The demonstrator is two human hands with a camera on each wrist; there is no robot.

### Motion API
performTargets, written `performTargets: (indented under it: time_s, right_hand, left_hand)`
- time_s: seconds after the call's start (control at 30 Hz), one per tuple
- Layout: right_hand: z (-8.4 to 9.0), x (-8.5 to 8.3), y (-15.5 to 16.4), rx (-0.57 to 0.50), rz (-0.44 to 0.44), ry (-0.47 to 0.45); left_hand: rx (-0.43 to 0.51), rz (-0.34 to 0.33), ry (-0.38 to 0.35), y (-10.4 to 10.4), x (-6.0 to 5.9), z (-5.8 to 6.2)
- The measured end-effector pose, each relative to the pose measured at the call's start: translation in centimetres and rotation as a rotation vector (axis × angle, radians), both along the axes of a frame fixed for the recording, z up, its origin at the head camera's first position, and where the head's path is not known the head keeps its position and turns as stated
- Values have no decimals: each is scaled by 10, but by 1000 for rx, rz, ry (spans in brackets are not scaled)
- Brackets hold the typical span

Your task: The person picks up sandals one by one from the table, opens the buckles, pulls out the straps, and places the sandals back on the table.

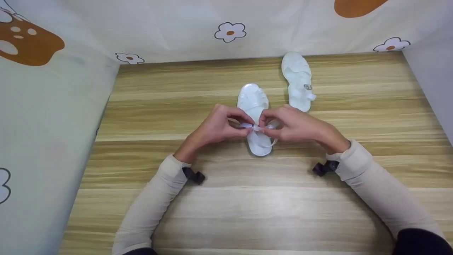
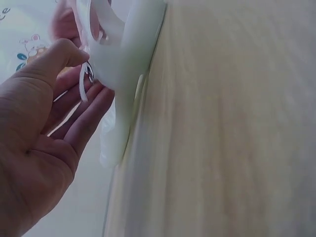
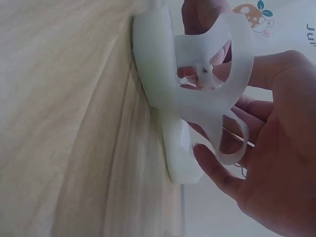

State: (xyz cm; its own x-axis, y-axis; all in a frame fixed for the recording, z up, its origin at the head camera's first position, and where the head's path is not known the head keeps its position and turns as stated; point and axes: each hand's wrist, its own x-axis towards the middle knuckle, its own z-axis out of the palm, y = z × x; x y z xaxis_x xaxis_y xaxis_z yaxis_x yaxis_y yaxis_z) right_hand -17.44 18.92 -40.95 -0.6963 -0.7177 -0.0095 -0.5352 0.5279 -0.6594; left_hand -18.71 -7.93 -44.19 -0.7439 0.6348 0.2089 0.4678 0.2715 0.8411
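A white sandal (image 1: 252, 99) lies on the wooden surface with its toe pointing away from me. Over its heel part, my left hand (image 1: 228, 124) pinches one end of the ankle strap (image 1: 257, 128) between thumb and fingers. From the other side my right hand (image 1: 292, 124) pinches the strap too, so the fingertips of both hands nearly meet. In the left wrist view a small metal buckle (image 2: 90, 73) shows beside the left thumb. The right wrist view shows the pale strap (image 3: 242, 59) looping up from the sole, with a small hole in its end. Fingers partly hide where the ends meet.
A second white sandal (image 1: 296, 72) lies farther back to the right, with a metal buckle (image 1: 308, 87) on its strap. A pale printed cloth wall (image 1: 177, 39) borders the wood-grain surface (image 1: 170, 102) at the back, and other walls stand left and right.
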Motion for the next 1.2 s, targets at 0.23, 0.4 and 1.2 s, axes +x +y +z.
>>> performTargets:
  time_s: [0.23, 0.4, 1.2]
  right_hand:
    - [-7, -3, 2, -60, -36, -79]
    - [-9, -3, -1, -79, -49, -46]
    - [-9, -6, -1, -38, 17, -12]
  left_hand:
    - [-7, 6, -32, -4, -2, 0]
    - [-27, 1, 14, -2, -1, 2]
    - [-20, -3, 38, 4, 2, 1]
